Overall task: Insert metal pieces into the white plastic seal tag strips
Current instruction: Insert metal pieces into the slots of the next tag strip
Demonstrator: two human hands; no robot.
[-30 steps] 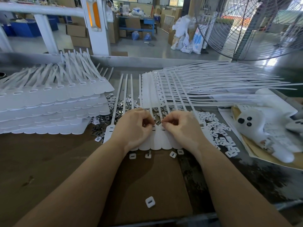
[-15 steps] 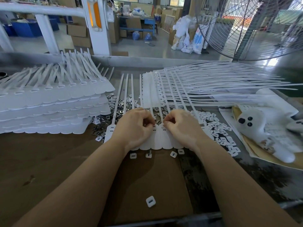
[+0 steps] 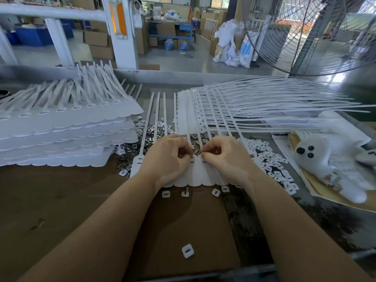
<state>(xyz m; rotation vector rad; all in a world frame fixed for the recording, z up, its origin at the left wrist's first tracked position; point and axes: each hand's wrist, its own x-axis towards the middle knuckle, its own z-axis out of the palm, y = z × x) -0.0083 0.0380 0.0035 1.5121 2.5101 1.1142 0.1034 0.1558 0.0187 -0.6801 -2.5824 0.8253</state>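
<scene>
A joined row of white seal tag strips (image 3: pixel 198 176) lies flat in front of me, its thin tails running away up the table. My left hand (image 3: pixel 168 159) and my right hand (image 3: pixel 225 157) rest on the tag heads with fingers curled. Their fingertips nearly meet over a small dark metal piece (image 3: pixel 197 152) at a tag's slot; which hand pinches it I cannot tell. Loose dark metal pieces (image 3: pixel 142 139) lie heaped behind my left hand. Small white square caps (image 3: pixel 272 165) are scattered to the right.
A tall stack of white tag sheets (image 3: pixel 61 135) fills the left of the table. More tag strips (image 3: pixel 254 110) fan out at the back right. A white plush toy (image 3: pixel 329 161) lies at the right edge. A single white cap (image 3: pixel 187 250) sits near me on brown cardboard (image 3: pixel 193 231).
Both hands stay on the tag heads; the fingertips have shifted only slightly around the slot. The strips have not moved.
</scene>
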